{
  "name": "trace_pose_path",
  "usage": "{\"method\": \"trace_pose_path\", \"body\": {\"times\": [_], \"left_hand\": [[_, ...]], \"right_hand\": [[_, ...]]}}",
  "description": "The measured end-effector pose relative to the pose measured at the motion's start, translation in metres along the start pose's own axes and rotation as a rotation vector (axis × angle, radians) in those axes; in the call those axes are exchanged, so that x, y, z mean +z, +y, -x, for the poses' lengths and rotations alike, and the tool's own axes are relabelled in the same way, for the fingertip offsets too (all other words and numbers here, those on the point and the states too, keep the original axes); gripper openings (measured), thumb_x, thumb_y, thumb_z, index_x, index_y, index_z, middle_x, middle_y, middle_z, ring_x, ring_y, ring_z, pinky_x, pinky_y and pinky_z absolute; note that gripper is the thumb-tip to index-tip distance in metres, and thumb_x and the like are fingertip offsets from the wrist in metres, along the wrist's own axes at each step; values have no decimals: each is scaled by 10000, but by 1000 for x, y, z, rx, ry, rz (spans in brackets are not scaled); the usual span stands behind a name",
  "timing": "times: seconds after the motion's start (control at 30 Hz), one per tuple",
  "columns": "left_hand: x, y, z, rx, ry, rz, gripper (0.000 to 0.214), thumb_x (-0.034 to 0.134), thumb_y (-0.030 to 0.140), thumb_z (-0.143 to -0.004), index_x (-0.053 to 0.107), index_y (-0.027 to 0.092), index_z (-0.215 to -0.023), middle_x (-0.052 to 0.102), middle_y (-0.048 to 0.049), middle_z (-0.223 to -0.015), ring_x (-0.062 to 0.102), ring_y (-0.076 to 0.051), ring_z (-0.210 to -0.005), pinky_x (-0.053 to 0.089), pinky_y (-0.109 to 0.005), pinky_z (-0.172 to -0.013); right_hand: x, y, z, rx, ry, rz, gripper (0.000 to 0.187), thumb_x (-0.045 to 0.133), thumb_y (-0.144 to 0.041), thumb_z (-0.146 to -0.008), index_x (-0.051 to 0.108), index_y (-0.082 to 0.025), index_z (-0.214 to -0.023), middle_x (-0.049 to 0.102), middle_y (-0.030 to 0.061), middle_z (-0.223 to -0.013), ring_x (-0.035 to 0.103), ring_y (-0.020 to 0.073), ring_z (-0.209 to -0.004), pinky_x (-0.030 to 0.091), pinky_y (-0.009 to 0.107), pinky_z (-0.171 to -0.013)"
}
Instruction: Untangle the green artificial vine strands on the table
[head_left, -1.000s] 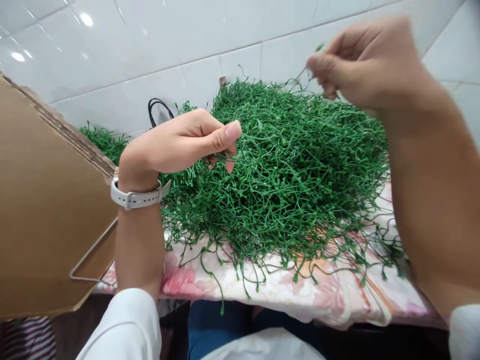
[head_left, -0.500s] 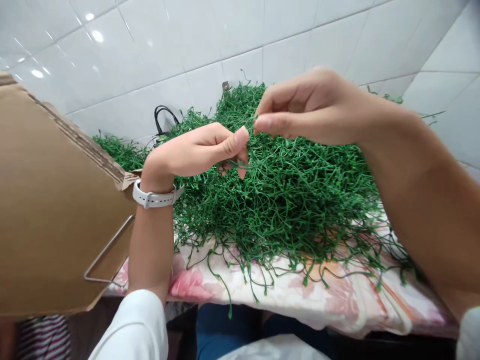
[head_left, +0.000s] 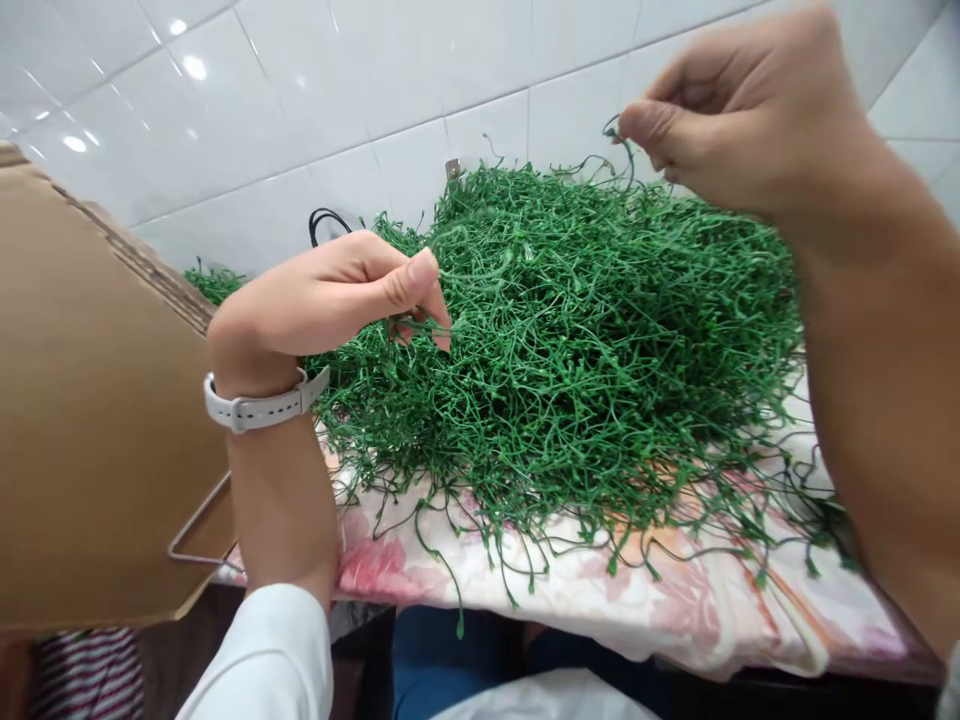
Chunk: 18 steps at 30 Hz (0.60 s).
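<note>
The person is in the middle of picking single strands out of a big heap of green plastic stems [head_left: 585, 350] piled on the counter [head_left: 675, 600], which is covered with a floral cloth. The left hand [head_left: 330, 295] sits low at the near left edge of the heap, thumb and fingers pinched together on a few stems just at the pile's surface. The right hand [head_left: 742, 110] is held high over the far right side, fingertips closed on one thin strand [head_left: 619, 150] that curls down from the pinch toward the pile. The two hands are well apart.

I'd judge the step to be separating one stem from the tangle. The next move would call for a steady pull while the left hand holds the rest down, since the stems hook into one another — a tug could drag a clump along.

At the left, a cardboard box flap [head_left: 90, 400] leans close beside the left wrist with its white watch [head_left: 255, 405], crowding that side. A black cord [head_left: 326, 222] loops against the white tiled wall [head_left: 337, 90] behind the heap. Loose stems hang over the near counter edge.
</note>
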<state>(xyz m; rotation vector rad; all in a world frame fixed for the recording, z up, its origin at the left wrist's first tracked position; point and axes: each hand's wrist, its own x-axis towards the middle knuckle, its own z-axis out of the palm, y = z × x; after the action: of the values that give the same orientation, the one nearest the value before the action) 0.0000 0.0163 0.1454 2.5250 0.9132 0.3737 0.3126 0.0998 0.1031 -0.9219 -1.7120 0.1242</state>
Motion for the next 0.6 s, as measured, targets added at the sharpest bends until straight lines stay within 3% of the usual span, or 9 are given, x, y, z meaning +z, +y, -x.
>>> {"method": "trace_pose_path", "body": {"times": [0.07,0.17,0.3,0.4,0.5,0.6], "left_hand": [[2,-2,-2,27,3,47,659,473,726,-976,805,171,-851,795,-87,-826,674,-131,-674,526,-232,-605],[8,-8,-10,63,-16,133,661,472,716,-979,791,152,-850,797,-108,-840,676,-132,-678,557,-239,-613],[16,-11,-20,116,-79,214,655,460,698,-993,769,133,-874,799,-127,-884,680,-123,-688,584,-233,-629],[20,-9,-25,94,-98,172,651,452,678,-1008,774,124,-894,797,-109,-878,686,-110,-689,575,-206,-624],[24,-7,-29,72,-129,99,605,436,609,-1042,788,139,-897,798,-73,-872,682,-98,-668,558,-193,-618],[25,-6,-32,72,-151,60,609,435,612,-1038,789,150,-859,790,-58,-839,672,-94,-657,543,-192,-616]], "right_hand": [[0,0,2,15,-72,-13,40,737,-225,-863,773,-213,-852,553,-31,-623,454,56,-541,330,317,-539],[5,-4,6,-10,-251,111,265,742,-110,-840,815,-202,-1077,613,-5,-763,495,64,-627,382,289,-592],[13,-9,9,-175,-440,189,305,703,-47,-827,854,-274,-964,652,48,-1074,602,129,-875,471,299,-772],[18,-17,12,-204,-444,36,190,671,-194,-915,847,-259,-948,680,57,-1054,616,146,-907,472,308,-820],[22,-29,17,-267,-511,-125,340,551,-419,-1020,813,-210,-1078,682,63,-1015,572,117,-810,458,290,-747],[26,-35,20,-384,-648,-174,378,599,-527,-991,776,-202,-1067,688,41,-991,596,124,-816,455,282,-709]]}}
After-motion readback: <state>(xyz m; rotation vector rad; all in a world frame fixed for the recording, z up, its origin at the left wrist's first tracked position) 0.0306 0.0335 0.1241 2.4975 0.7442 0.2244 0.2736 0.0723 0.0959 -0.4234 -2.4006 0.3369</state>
